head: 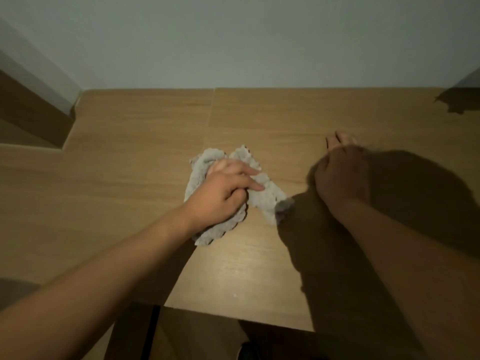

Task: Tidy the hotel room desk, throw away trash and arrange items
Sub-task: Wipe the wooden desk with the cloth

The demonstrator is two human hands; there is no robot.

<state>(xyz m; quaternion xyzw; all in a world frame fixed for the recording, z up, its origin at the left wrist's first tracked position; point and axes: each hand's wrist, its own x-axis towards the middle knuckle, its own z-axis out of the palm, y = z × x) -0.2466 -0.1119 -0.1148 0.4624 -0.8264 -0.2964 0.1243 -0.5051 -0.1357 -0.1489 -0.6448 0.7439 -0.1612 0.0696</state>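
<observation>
A pale wall (pixel 233 40) fills the upper part of the view and meets the back edge of a light wooden table (pixel 130 131), whose top shows a seam running from the back edge toward the middle. The table spreads across most of the frame, with its near edge at the bottom and a dark shadow patch at the far right corner.

Two bare forearms reach in from below. The right hand (pixel 340 175) lies in shadow on the table top to the right of the middle, palm down, its fingers stretched forward and flat, a wide grip holding nothing.

A crumpled grey cloth (pixel 267 196) lies on the table near the middle, well apart from the right hand. The left hand (pixel 223 193) rests on top of it, its fingers curled into the folds and bunching the fabric, so its grip holds the cloth against the table.
</observation>
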